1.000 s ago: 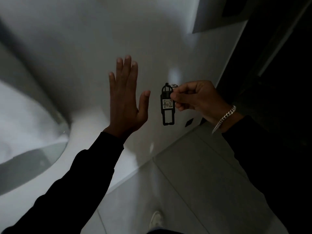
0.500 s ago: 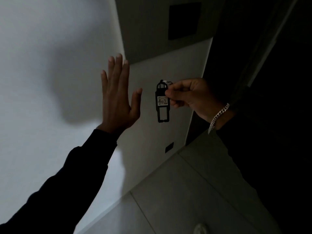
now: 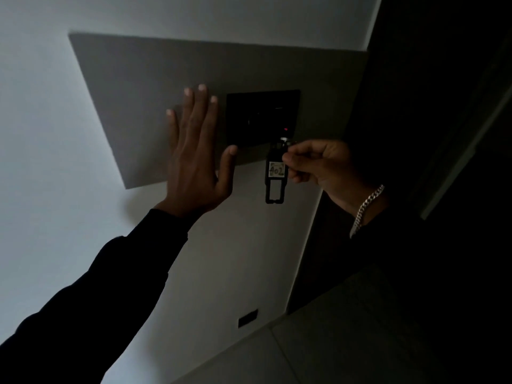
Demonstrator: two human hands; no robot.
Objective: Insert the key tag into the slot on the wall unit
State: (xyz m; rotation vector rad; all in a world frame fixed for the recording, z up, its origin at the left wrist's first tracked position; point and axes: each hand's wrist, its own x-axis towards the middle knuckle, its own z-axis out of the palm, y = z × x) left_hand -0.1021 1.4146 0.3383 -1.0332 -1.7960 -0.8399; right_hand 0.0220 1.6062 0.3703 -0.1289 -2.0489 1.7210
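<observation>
Your right hand pinches the key tag; lift it toward 12 o'clock, where the wall unit probably hides its slot. Left hand stays spread.

We see a key tag of black plastic with a dull sheen, carrying a small paper label with matt, handwritten digits, and a shiny metal ring at its top. The wall unit looks like smooth, dark plastic or glass; we cannot tell which. It sits on a grey panel with a flat matt finish, against a smooth, matt painted wall. The bracelet is bright linked metal, the sleeve dark matt cloth, the floor smooth tile.
</observation>
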